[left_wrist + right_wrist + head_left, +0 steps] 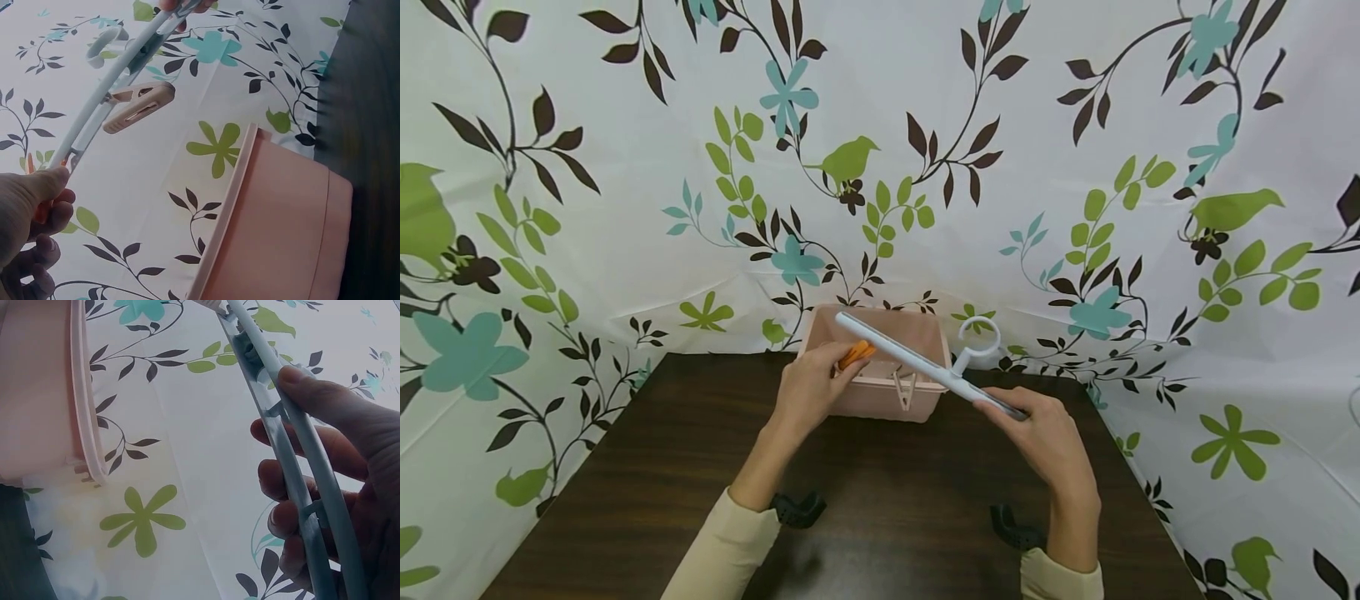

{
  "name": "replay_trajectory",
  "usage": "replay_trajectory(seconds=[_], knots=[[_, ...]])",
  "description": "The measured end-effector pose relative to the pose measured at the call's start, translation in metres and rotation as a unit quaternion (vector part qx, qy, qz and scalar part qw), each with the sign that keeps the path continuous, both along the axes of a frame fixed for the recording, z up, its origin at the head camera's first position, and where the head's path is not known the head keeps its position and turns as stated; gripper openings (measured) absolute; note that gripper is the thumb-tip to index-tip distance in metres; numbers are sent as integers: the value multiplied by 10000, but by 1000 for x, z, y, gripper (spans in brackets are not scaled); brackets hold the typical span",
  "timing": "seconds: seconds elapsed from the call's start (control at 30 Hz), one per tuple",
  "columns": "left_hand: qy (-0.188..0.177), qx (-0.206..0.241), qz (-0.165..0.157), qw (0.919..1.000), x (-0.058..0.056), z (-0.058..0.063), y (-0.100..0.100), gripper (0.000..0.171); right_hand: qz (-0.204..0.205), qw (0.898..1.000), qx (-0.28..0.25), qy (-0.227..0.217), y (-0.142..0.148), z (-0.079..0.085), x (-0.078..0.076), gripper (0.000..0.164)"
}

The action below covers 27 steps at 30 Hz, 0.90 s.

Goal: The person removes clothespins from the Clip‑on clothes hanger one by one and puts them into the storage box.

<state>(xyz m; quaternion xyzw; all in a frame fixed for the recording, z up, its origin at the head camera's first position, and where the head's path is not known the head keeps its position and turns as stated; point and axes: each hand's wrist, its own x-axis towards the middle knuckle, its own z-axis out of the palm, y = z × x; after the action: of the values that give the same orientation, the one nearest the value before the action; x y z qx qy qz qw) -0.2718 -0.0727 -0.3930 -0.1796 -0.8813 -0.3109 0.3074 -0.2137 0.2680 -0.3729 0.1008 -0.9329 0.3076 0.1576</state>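
Note:
A pale blue clip hanger (910, 358) with a round hook (980, 337) is held slanting above the table, its left end higher. My right hand (1037, 433) grips its lower right end, fingers curled around the twin bars in the right wrist view. Between thumb and fingers, my left hand (811, 385) pinches an orange clothespin (856, 355) near the hanger's other end. That pin is mostly covered by the thumb in the left wrist view. From the middle of the hanger hangs a beige clothespin (140, 107).
Behind the hanger, a pink plastic bin (880, 404) stands at the back of the dark wooden table (895, 517). A white cloth (880, 108) printed with leaves, birds and flowers hangs around the table's back and sides.

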Motion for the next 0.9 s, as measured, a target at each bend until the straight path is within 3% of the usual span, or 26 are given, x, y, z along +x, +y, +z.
replay_trajectory(seconds=[0.33,0.63,0.9], knots=[[484,116,-101,9987,2,1,3,24,200,9997,-121,74,4,1,2,34],[759,74,-123,9970,2,1,0,28,278,9993,-224,-134,8,5,5,37],[769,74,-147,9969,2,0,-3,26,376,9989,-262,-136,10,6,8,35]])
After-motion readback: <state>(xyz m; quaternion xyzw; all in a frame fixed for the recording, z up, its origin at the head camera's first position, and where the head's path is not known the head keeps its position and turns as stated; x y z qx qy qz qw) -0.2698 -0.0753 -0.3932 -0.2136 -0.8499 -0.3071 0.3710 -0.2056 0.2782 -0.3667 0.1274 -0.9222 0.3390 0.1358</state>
